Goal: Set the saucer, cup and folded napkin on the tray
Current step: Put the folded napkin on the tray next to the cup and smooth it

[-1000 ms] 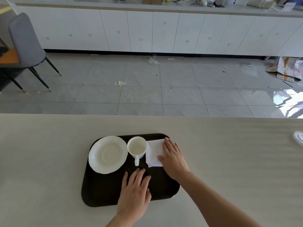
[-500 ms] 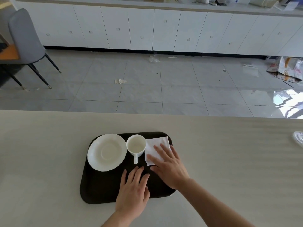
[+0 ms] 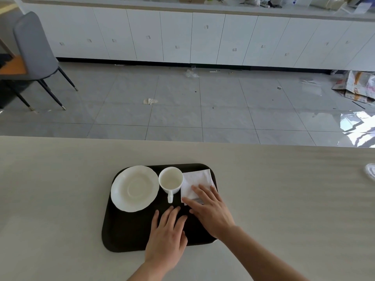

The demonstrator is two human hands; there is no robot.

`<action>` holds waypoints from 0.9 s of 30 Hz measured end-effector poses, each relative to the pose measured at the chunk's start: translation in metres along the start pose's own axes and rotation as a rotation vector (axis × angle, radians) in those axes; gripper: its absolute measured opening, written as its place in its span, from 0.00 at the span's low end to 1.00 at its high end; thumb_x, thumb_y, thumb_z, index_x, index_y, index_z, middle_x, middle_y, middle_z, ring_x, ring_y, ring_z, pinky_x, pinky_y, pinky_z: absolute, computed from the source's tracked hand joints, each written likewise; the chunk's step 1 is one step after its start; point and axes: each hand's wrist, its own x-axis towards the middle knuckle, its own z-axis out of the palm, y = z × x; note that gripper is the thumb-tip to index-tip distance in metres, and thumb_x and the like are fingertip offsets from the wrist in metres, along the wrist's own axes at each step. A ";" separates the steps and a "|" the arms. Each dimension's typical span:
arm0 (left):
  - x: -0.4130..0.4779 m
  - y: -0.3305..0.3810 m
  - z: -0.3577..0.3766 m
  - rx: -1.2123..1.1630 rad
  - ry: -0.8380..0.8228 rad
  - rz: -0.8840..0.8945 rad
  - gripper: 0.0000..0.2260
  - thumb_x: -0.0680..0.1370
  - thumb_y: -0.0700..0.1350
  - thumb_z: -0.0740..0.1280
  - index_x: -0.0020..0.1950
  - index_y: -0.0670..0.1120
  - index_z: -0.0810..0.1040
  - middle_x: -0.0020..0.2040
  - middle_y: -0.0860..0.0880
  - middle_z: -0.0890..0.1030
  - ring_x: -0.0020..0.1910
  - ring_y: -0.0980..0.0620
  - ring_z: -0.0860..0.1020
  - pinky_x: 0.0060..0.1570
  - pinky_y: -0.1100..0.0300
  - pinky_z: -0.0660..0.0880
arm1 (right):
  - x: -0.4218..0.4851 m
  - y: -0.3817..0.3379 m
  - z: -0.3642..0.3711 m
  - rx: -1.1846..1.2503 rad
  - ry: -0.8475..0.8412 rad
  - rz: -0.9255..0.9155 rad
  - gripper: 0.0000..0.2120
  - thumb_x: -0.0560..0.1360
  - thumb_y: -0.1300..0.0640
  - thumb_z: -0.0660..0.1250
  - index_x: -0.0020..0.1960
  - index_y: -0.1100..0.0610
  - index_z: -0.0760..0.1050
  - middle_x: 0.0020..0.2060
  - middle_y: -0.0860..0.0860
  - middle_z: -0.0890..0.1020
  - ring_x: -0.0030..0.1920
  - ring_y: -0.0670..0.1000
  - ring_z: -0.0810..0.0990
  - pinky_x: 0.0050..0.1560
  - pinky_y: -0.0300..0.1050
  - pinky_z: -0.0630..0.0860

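A dark tray [image 3: 125,232] lies on the pale table. On its far left sits a white saucer [image 3: 135,188]. Right beside the saucer stands a white cup [image 3: 170,180], empty, its handle pointing toward me. A folded white napkin [image 3: 196,179] lies in the tray's far right corner. My right hand [image 3: 211,209] rests flat with spread fingers on the napkin's near edge. My left hand [image 3: 167,238] lies flat, palm down, on the tray's near part, holding nothing.
The pale table [image 3: 284,199] stretches wide on both sides of the tray. A clear plastic object [image 3: 370,172] shows at the table's right edge. Beyond the table are a tiled floor with scraps, white cabinets and a grey chair [image 3: 34,47].
My right hand has slid back toward me across the napkin, uncovering most of it. The napkin now sits slightly turned. My left hand has stayed flat on the tray.
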 end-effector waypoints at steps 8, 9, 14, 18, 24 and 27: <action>0.000 0.001 0.001 -0.003 0.001 0.000 0.18 0.74 0.52 0.60 0.63 0.54 0.72 0.67 0.50 0.74 0.71 0.49 0.68 0.69 0.38 0.64 | 0.011 0.014 0.003 0.011 0.090 0.056 0.18 0.74 0.54 0.72 0.63 0.43 0.79 0.66 0.54 0.80 0.68 0.56 0.77 0.62 0.52 0.78; 0.000 0.001 0.000 -0.002 0.001 -0.001 0.18 0.74 0.52 0.61 0.63 0.54 0.72 0.67 0.50 0.74 0.71 0.49 0.68 0.69 0.39 0.64 | 0.013 0.014 0.004 0.007 0.089 0.067 0.18 0.74 0.53 0.70 0.63 0.42 0.79 0.66 0.53 0.79 0.68 0.56 0.77 0.61 0.51 0.78; 0.001 0.002 0.000 -0.006 0.020 0.006 0.18 0.73 0.52 0.61 0.63 0.53 0.73 0.67 0.49 0.75 0.70 0.48 0.69 0.69 0.39 0.65 | 0.017 0.013 0.007 0.009 0.078 0.097 0.17 0.77 0.51 0.62 0.64 0.41 0.76 0.68 0.54 0.77 0.70 0.56 0.74 0.61 0.51 0.78; 0.000 0.001 0.000 -0.005 0.025 0.008 0.18 0.74 0.52 0.61 0.63 0.53 0.72 0.67 0.49 0.74 0.70 0.48 0.69 0.69 0.39 0.65 | 0.015 0.015 0.007 0.039 0.066 0.078 0.21 0.73 0.53 0.73 0.65 0.44 0.77 0.69 0.54 0.77 0.71 0.57 0.73 0.62 0.54 0.78; 0.000 0.002 0.000 -0.006 0.026 0.004 0.18 0.74 0.52 0.62 0.63 0.54 0.72 0.67 0.50 0.74 0.70 0.49 0.68 0.69 0.39 0.65 | 0.008 0.018 0.005 -0.037 -0.004 0.123 0.33 0.80 0.34 0.48 0.80 0.48 0.54 0.81 0.52 0.49 0.80 0.52 0.42 0.78 0.51 0.42; -0.001 0.001 0.000 -0.012 0.034 0.006 0.18 0.73 0.51 0.62 0.63 0.54 0.72 0.67 0.50 0.74 0.70 0.49 0.68 0.69 0.39 0.65 | 0.007 0.016 0.007 -0.058 -0.102 0.132 0.41 0.76 0.26 0.40 0.81 0.49 0.46 0.80 0.51 0.40 0.79 0.50 0.33 0.78 0.50 0.34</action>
